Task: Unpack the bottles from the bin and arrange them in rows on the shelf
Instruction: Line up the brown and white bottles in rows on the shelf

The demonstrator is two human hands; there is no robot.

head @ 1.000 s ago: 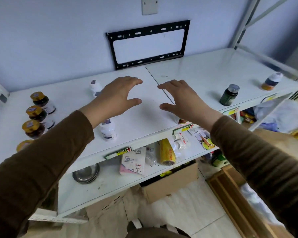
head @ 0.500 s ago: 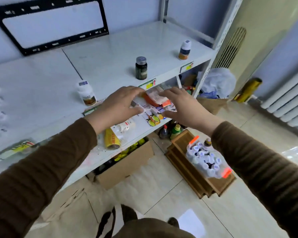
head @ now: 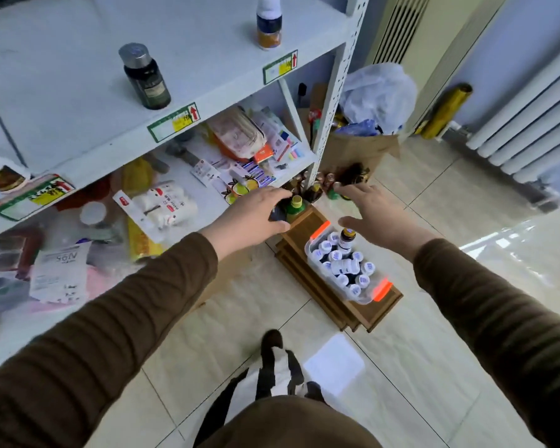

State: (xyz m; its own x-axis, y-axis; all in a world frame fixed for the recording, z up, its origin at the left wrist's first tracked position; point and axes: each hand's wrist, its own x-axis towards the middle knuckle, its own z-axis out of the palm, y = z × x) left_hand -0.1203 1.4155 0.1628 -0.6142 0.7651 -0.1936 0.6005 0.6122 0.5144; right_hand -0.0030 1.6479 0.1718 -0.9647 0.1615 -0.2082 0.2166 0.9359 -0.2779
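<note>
Both my hands, left hand (head: pixel 253 215) and right hand (head: pixel 374 215), hang with fingers spread and holding nothing, over the clear bin (head: pixel 348 270) sitting on wooden trays on the floor. Roughly a dozen bottles crammed in there; grab carelessly and neighbours could topple. Top shelf (head: pixel 207 53) shows three bottles, spaced apart.

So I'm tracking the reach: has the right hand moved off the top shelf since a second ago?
Yes. The right hand has dropped from above the top shelf to just over the bin of bottles on the floor.
</note>
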